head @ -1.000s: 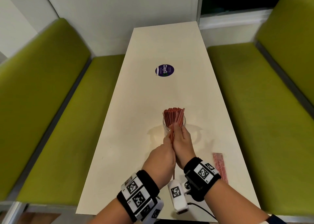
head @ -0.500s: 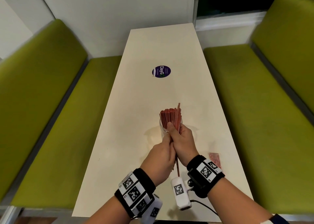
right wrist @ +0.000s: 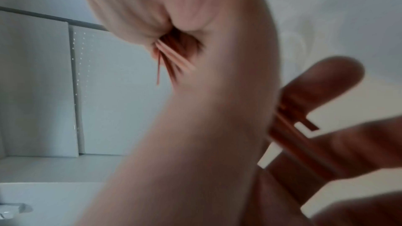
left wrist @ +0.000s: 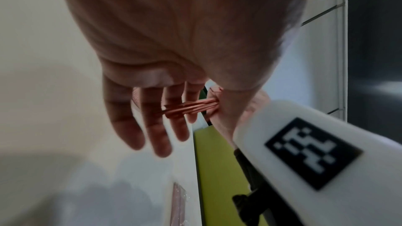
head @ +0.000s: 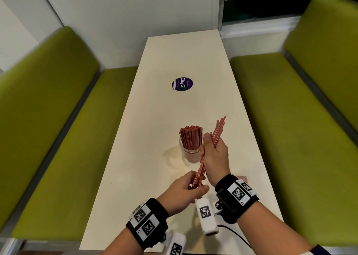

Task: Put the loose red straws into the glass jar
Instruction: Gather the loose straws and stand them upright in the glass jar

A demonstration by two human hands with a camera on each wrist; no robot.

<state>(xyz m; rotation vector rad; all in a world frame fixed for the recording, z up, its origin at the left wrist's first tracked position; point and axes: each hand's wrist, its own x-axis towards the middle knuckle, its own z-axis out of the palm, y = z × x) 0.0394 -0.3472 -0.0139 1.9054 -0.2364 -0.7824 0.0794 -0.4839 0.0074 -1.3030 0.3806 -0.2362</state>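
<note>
Right hand (head: 215,154): curled round a bundle of loose red straws (head: 218,131) at mid-length, held tilted above the worktop (head: 135,158), far ends leaning right.
Left hand (head: 183,191): fingers spread and relaxed under the near ends of the bundle; those ends lay across its fingers (left wrist: 152,126), thumb close beside them.
Glass jar (head: 190,152): upright on the worktop, just left of the right hand, packed with red straws standing on end.
Remaining straws (head: 242,178): a small flat pile on the worktop near the right edge, partly hidden behind the right wrist.
Sticker (head: 182,84): round, purple, farther along the worktop.
Benches (head: 58,138): green, on both sides.
</note>
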